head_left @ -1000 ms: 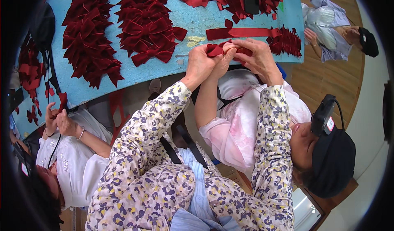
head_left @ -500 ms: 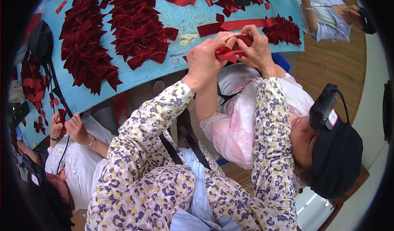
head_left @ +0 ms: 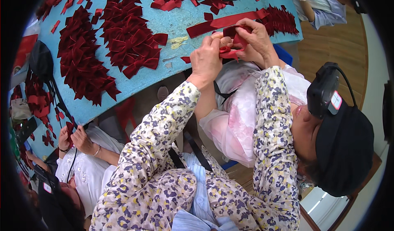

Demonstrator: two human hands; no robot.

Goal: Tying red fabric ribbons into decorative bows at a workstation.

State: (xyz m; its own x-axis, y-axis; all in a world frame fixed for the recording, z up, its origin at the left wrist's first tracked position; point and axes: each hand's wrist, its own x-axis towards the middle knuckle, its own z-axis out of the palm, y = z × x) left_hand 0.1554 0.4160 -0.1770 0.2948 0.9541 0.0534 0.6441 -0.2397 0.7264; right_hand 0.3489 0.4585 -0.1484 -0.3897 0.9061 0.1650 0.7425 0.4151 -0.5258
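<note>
In front of me, past the table's near edge, both my hands work on a dark red velvet ribbon [head_left: 241,41]. My left hand [head_left: 205,62] is closed in a pinch on its lower, looped part, where a brighter red underside shows. My right hand [head_left: 259,40] pinches the upper part between thumb and fingers, raised a little above the left. The ribbon bends in a loop between them. Another person's forearm [head_left: 206,101] passes behind my left wrist, and their fingers are partly hidden behind mine.
Rows of finished dark red bows [head_left: 131,38] lie on the blue table [head_left: 170,64]. Long flat ribbon strips [head_left: 205,27] and a dense row of bows [head_left: 283,20] lie beyond my hands. A person with a black cap [head_left: 342,149] sits close on the right; another person's hands [head_left: 76,138] hold a bow at left.
My right hand has moved apart from my left, and more of the ribbon shows as an open loop between them. The whole view has shifted slightly.
</note>
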